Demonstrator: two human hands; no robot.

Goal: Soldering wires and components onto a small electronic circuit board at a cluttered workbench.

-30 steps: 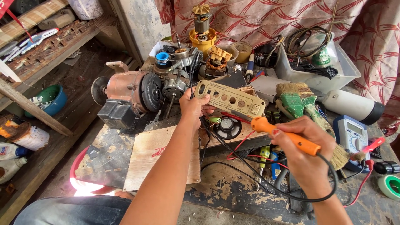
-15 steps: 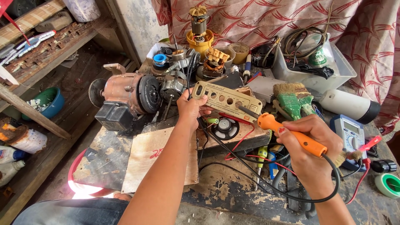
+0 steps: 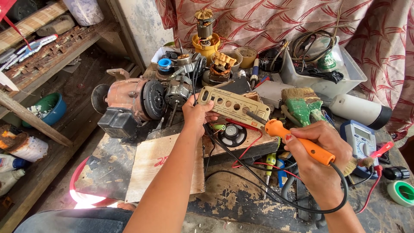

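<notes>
Left hand (image 3: 196,114) grips the beige panel (image 3: 235,103) tilted above the bench clutter, right hand (image 3: 321,157) wrapped around the orange soldering iron (image 3: 299,142) – best to keep the panel steady and touch only the tip to it.

Bright, even daylight — soft shadows, sharp focus, wide-angle stretch.

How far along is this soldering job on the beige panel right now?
Already done: the beige panel is off its appliance and propped on the bench, wires trailing beneath it. In hand: the left hand steadies the panel's end while the right hand brings the orange soldering iron tip to its right edge. Left: a small round speaker lies loose below, and the multimeter sits unused.
</notes>
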